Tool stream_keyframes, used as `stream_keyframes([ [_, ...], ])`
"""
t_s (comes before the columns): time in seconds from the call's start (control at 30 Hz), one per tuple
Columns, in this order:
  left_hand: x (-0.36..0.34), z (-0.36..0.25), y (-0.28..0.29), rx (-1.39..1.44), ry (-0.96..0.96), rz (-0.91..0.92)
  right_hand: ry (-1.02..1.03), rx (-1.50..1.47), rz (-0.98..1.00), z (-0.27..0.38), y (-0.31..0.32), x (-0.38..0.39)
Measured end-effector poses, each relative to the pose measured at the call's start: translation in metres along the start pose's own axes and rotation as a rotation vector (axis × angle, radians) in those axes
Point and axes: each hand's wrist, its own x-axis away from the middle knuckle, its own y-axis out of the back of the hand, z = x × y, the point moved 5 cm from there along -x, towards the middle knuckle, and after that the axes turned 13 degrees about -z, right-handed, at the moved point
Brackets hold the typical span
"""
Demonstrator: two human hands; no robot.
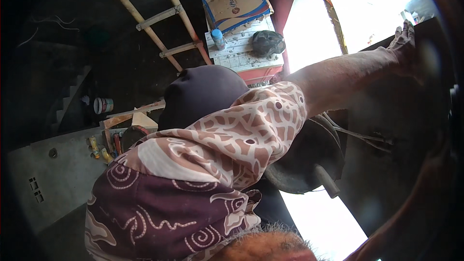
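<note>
Neither of my hands can be made out. Another person in a patterned brown, cream and purple shirt fills the middle, with short grey hair at the lower edge. From the sleeve, that person's bare arm stretches to the right, and the hand, fingers extended, rests against a dark flat surface. At the lower right a dim arm rises and fades into shadow; whose it is I cannot tell. Below the outstretched arm is a black, rounded object, with a short round wooden piece beside it.
A wooden ladder leans at the back. On a white-topped stand sit a cardboard box, a blue container and a dark plastic bag. A white bucket and steps are at left. Daylight enters through an opening.
</note>
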Motion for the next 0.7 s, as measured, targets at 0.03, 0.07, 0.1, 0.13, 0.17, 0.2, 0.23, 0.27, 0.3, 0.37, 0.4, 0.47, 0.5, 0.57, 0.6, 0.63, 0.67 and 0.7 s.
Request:
stream_keyframes([
  [0.03,0.0,-0.001,-0.002,0.001,-0.002,0.0,0.015,0.016,0.032,0.009,-0.005,-0.002],
  [0.07,-0.001,-0.002,-0.006,0.011,-0.006,0.002,0.022,0.022,0.033,0.009,0.0,0.006],
  [0.1,-0.002,-0.006,-0.014,0.027,-0.004,0.007,0.175,-0.043,0.059,0.015,0.007,0.03],
  [0.13,-0.002,-0.009,-0.024,0.051,-0.005,0.011,0.331,-0.1,0.095,0.018,0.015,0.059],
  [0.17,-0.002,-0.015,-0.044,0.076,0.002,0.027,0.294,-0.164,0.154,0.008,0.022,0.104],
  [0.2,0.001,-0.008,-0.054,0.09,0.006,0.04,0.271,-0.193,0.238,-0.012,0.034,0.148],
  [0.23,0.002,0.009,-0.043,0.107,0.034,0.026,0.288,-0.216,0.232,-0.014,0.059,0.147],
  [0.27,0.003,0.021,-0.05,0.059,0.042,0.066,0.239,-0.262,0.242,-0.012,0.072,0.16],
  [0.3,-0.007,0.039,-0.044,0.022,0.047,0.073,0.157,-0.278,0.211,-0.021,0.082,0.161],
  [0.37,-0.016,0.044,-0.045,-0.037,0.045,0.095,0.037,-0.107,-0.011,-0.036,0.077,0.132],
  [0.4,-0.026,0.047,-0.047,-0.056,0.046,0.115,-0.017,0.048,-0.064,-0.045,0.079,0.097],
  [0.47,-0.007,0.061,-0.074,-0.05,0.069,0.134,-0.008,-0.126,-0.177,-0.06,0.073,0.029],
  [0.5,-0.014,0.051,-0.081,-0.025,0.055,0.13,-0.068,-0.158,-0.112,-0.063,0.056,0.018],
  [0.57,-0.022,0.048,-0.074,-0.103,-0.211,-0.091,-0.03,-0.109,-0.067,-0.029,0.035,0.007],
  [0.6,-0.021,0.052,-0.074,-0.105,-0.213,-0.09,0.064,-0.023,-0.083,-0.003,0.03,0.013],
  [0.63,-0.018,0.055,-0.076,0.002,-0.176,-0.044,0.082,-0.066,0.068,0.008,0.027,0.035],
  [0.67,-0.017,0.058,-0.079,0.109,-0.135,0.007,0.098,-0.11,0.225,0.02,0.03,0.065],
  [0.7,-0.016,0.054,-0.079,0.121,-0.125,0.006,0.116,-0.15,0.258,0.017,0.041,0.103],
])
